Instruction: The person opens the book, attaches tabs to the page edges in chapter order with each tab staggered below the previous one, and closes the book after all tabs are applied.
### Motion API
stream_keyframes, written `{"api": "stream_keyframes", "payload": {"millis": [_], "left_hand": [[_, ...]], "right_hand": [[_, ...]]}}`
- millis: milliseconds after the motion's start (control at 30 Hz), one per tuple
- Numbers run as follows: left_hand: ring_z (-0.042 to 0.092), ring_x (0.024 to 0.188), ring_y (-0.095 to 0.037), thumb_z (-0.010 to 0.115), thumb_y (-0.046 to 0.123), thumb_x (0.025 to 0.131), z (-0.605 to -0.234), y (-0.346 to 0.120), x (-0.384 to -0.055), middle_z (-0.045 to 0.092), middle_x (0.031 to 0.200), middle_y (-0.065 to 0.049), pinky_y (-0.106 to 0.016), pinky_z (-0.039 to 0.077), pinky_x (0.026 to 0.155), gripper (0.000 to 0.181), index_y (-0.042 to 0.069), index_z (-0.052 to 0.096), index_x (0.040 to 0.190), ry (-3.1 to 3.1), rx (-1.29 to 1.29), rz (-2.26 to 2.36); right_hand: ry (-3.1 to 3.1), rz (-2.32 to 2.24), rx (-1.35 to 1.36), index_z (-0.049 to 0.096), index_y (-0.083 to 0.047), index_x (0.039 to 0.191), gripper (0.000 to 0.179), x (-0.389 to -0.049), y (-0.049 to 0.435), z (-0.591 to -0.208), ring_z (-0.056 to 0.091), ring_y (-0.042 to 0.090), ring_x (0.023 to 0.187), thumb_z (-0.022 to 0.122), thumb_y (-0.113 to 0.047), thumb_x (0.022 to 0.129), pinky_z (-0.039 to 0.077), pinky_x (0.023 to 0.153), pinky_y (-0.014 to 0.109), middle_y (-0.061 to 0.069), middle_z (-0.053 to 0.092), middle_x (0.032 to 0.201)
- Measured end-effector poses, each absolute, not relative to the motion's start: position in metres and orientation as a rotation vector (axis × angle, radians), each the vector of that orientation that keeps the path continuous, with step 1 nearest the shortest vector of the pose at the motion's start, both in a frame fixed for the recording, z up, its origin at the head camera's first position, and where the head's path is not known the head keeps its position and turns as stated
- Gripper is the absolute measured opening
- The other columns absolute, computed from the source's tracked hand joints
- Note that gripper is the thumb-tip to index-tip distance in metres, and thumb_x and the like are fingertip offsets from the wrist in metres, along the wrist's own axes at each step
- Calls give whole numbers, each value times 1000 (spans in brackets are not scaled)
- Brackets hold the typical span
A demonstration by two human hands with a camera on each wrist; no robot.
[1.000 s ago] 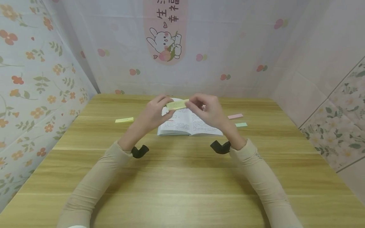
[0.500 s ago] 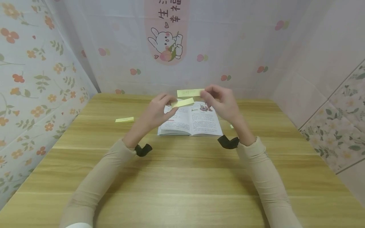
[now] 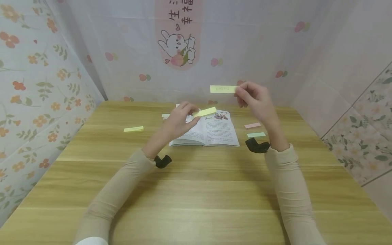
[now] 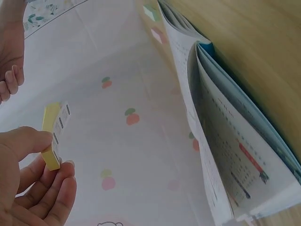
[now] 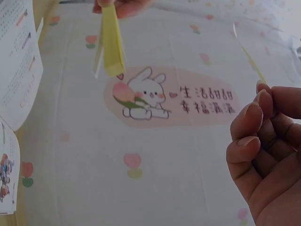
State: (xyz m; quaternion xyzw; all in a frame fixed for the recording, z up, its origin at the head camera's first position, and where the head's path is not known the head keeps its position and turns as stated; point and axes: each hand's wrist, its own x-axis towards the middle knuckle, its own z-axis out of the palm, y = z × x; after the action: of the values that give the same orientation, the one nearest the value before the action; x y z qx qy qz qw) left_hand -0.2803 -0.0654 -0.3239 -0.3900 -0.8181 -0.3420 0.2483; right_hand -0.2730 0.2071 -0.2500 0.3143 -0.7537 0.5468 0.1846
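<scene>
In the head view my left hand (image 3: pixel 180 120) pinches a pad of yellow sticky notes (image 3: pixel 206 111) between thumb and fingers, above an open book (image 3: pixel 219 134). The left wrist view shows the thickness of this pad (image 4: pixel 50 117), with dark marks on its pale underside. Higher and to the right, my right hand (image 3: pixel 255 98) pinches one end of a single yellow sticky note (image 3: pixel 222 89) with faint handwriting on it. Seen edge-on in the right wrist view, the note (image 5: pixel 253 61) is thin and slightly bent, well apart from the pad (image 5: pixel 113 47).
On the wooden table (image 3: pixel 183 194), another yellow sticky-note pad (image 3: pixel 133 129) lies left of the book. A pink strip (image 3: pixel 252 125) and a green strip (image 3: pixel 256 135) lie to its right. A pale strip (image 3: pixel 165 116) shows by its upper left. Printed curtain (image 3: pixel 128 44) stands behind.
The right hand has drawn the single note off the pad and carried it up and to the right. The left hand has shifted slightly right with the pad.
</scene>
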Motion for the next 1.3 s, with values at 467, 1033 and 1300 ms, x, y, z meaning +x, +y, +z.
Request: {"api": "stream_keyframes", "payload": {"millis": [467,1033,1300], "left_hand": [[60,95,-25,69,8,94,-335,-16,-282,62,109,-13,-25,50,85,21,-3,63,111,-2352,-1132,-864],[57,96,-19,67,13,97,-346,49,-284,61,109,-11,-21,48,82,26,-3,63,118,-2475,-1256,-770],[60,103,-17,66,17,98,-354,79,-286,63,120,-11,-19,49,87,28,-1,65,120,-2576,-1238,-747]], "right_hand": [[-2066,1650,782,66,4,85,20,-281,244,-249,50,20,59,63,-9,100,43,53,21,7,57,68],[-1944,1766,790,64,10,86,18,-286,282,-245,52,16,56,61,-2,99,43,50,20,8,60,68],[-1956,1756,772,62,14,86,21,-288,289,-246,52,18,55,62,-3,99,43,49,20,8,60,68]]}}
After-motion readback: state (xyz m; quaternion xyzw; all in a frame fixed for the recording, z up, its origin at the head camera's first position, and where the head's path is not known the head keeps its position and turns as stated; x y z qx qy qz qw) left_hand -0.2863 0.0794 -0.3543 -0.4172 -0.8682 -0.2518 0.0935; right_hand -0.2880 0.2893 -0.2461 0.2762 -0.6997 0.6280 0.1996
